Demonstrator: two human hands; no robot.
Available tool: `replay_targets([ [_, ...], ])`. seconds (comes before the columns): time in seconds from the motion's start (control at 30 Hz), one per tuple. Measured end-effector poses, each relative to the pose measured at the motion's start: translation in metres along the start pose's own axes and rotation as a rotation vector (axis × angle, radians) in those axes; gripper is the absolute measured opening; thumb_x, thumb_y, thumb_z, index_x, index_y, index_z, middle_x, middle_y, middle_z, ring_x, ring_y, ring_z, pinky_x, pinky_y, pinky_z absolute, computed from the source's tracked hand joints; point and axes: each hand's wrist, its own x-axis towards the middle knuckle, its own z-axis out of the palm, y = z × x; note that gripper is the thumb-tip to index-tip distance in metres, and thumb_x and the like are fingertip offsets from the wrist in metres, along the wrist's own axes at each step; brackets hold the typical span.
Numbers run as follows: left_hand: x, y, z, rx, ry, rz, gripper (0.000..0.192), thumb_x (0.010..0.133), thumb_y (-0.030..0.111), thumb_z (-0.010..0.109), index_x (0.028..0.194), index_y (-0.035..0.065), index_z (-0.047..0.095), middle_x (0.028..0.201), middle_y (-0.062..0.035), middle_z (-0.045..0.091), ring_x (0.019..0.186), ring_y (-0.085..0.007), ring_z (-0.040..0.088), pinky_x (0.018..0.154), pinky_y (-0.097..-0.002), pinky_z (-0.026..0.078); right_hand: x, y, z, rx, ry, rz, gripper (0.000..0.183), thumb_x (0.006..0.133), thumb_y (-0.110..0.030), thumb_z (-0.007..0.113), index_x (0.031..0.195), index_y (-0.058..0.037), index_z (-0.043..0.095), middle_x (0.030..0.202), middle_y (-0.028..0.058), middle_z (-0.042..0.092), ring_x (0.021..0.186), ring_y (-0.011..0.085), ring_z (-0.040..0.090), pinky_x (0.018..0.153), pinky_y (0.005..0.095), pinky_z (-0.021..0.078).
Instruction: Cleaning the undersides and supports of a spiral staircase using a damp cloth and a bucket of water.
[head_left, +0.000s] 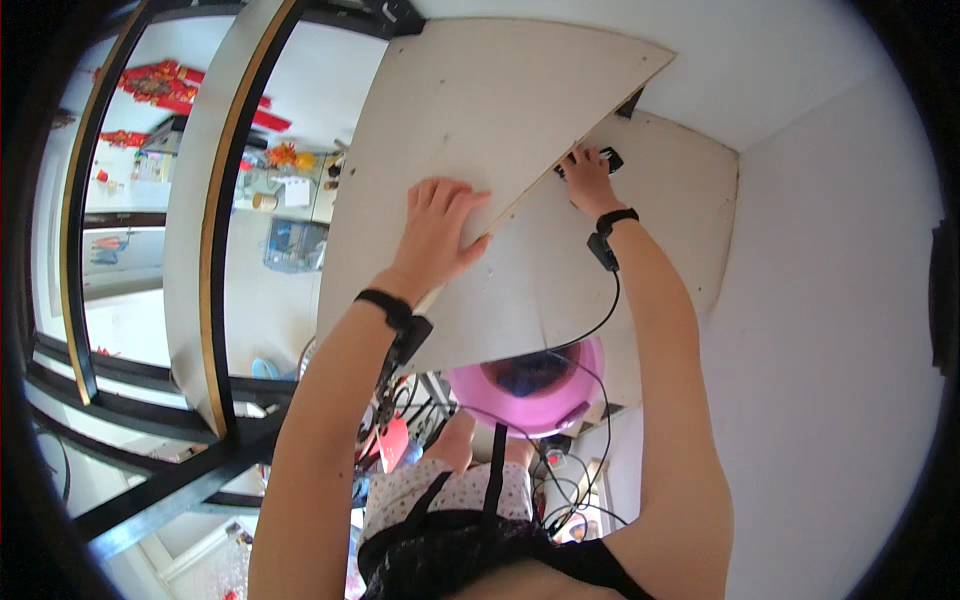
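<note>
In the head view, my left hand (439, 225) rests palm down on a pale wooden stair tread (465, 105), close to its diagonal edge, with the thumb over that edge. My right hand (589, 180) is curled over a black object (612, 159) lying on the neighbouring tread (675, 195), against the edge of the other one. My fingers cover much of that object, so its kind cannot be told. Both wrists wear a black strap with a small box; a cable hangs from the right one.
A pink plastic basin (525, 405) with dark contents stands lower down, near my legs. Black cables (577, 480) loop beside it. Black railing bars (217, 225) run along the left, with a room beyond. A white wall (817, 262) borders the right.
</note>
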Motion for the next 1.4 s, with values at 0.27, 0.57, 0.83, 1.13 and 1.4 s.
replay_targets([
  [0.27,-0.005,-0.002,0.001,0.032,0.020,0.027,0.052,0.069,0.018,0.078,0.117,0.0114,0.058,0.115,-0.0099,0.053,0.113,-0.0316,0.045,0.100,-0.0457,0.033,-0.116,-0.196,0.035,0.246,0.039,-0.274,0.045,0.088,-0.016,0.052,0.133,-0.0164,0.054,0.132,0.0046,0.046,0.116,0.0315,0.044,0.090,0.0502,0.0375],
  [0.57,-0.019,-0.013,0.003,0.117,0.044,0.036,0.052,0.069,0.021,0.077,0.117,0.0130,0.059,0.115,-0.0076,0.054,0.115,-0.0303,0.044,0.099,-0.0450,0.033,-0.149,-0.293,0.030,0.296,-0.035,-0.445,0.036,0.088,-0.017,0.052,0.122,-0.0102,0.061,0.126,0.0053,0.053,0.116,0.0298,0.046,0.092,0.0500,0.0378],
  [0.83,-0.004,-0.005,0.014,0.062,0.089,0.055,0.044,0.072,0.023,0.075,0.112,0.0141,0.060,0.113,-0.0058,0.054,0.115,-0.0287,0.044,0.101,-0.0441,0.032,-0.186,-0.392,0.115,0.508,0.124,-0.420,0.025,0.090,-0.023,0.049,0.100,-0.0119,0.069,0.102,0.0034,0.065,0.113,0.0274,0.052,0.097,0.0496,0.0339],
  [1.13,-0.011,-0.010,0.011,0.091,0.040,0.029,0.051,0.071,0.024,0.077,0.117,0.0146,0.059,0.116,-0.0074,0.054,0.115,-0.0298,0.044,0.100,-0.0444,0.033,-0.212,-0.359,0.068,0.407,0.011,-0.768,0.030,0.089,-0.021,0.051,0.115,-0.0208,0.066,0.119,-0.0014,0.056,0.117,0.0237,0.049,0.095,0.0444,0.0366],
  [1.4,-0.013,-0.013,0.004,0.070,0.061,0.054,0.048,0.071,0.023,0.076,0.115,0.0134,0.059,0.114,-0.0069,0.054,0.115,-0.0296,0.044,0.100,-0.0441,0.032,-0.268,-0.158,0.003,0.243,-0.071,-0.454,0.048,0.084,-0.011,0.054,0.130,-0.0245,0.056,0.133,0.0036,0.051,0.120,0.0284,0.045,0.098,0.0469,0.0362],
])
